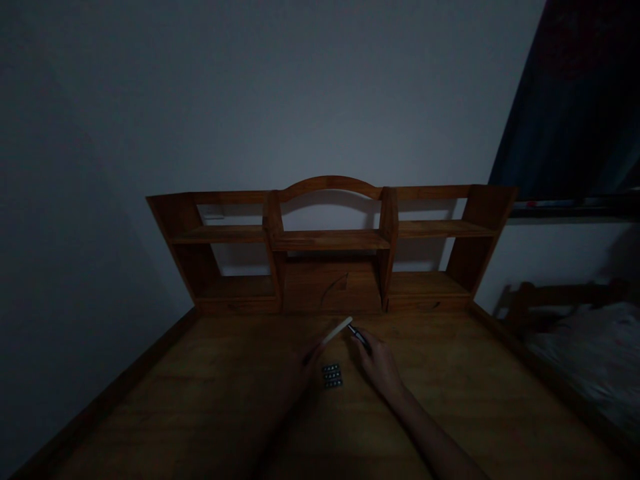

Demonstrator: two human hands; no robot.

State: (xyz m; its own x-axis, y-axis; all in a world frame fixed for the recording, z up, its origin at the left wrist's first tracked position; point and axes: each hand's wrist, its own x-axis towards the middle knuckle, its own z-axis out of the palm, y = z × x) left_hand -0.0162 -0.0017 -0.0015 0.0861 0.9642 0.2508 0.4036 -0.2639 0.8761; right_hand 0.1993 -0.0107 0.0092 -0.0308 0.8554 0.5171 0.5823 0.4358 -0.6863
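Observation:
My left hand (307, 360), dim in shadow, is closed on the near end of a pale flat strip (337, 329) that slants up to the right. My right hand (377, 363) grips a dark pen-like tool (359, 337) with a lighter band along it. The tool's tip points up and left and meets or nearly meets the strip's far end; I cannot tell which. On the desk between my wrists lies a small dark object (332, 375) with rows of pale marks. The low light hides its exact kind.
The wooden desk (200, 400) carries a wooden shelf unit (330, 240) along its back edge, against a wall. Raised rims border the desk's sides. Right of it are a dark curtain (570, 100) and a pale crumpled heap (595, 347).

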